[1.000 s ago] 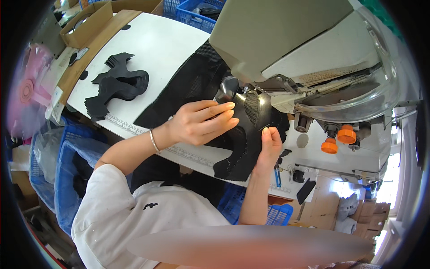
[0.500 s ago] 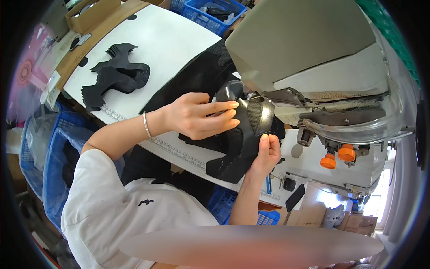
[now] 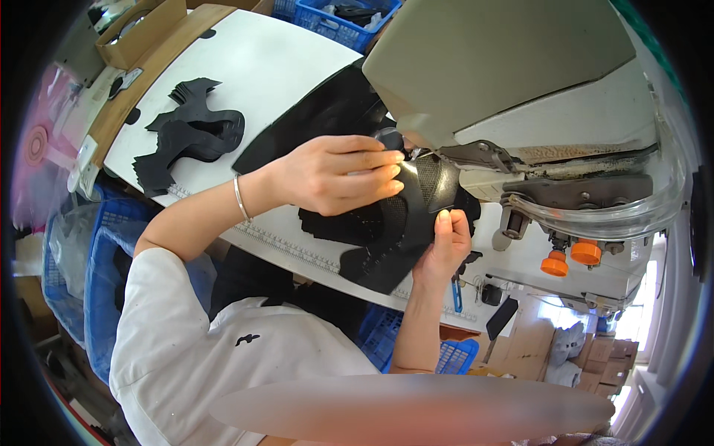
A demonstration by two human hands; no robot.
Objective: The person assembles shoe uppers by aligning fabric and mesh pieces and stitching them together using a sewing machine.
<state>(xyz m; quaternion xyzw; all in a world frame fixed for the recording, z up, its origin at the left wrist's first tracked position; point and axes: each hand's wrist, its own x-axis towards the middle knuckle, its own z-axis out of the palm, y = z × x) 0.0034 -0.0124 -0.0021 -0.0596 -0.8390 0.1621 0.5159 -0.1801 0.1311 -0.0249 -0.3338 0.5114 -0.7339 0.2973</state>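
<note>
A black upper (image 3: 405,223) is held at the centre of the frame, under the head of a grey sewing machine (image 3: 506,82) that fills the upper right. Its long axis runs from the lower left, near the table (image 3: 245,67) edge, up to the right toward the needle area, which is hidden behind the fingers. The left hand (image 3: 335,175) is laid flat on the upper from the left side, fingers stretched out and close together, their tips pressed on the shiny part just beside the machine foot; nothing is gripped by it. The right hand (image 3: 445,249) comes from below and is nearly closed, the lower right edge of the upper being pinched between thumb and fingers. The left hand is the nearer one to the needle. A stack of black cut pieces (image 3: 190,137) is seen at the upper left of the table, well apart, and a blue crate (image 3: 331,18) at the top edge.
</note>
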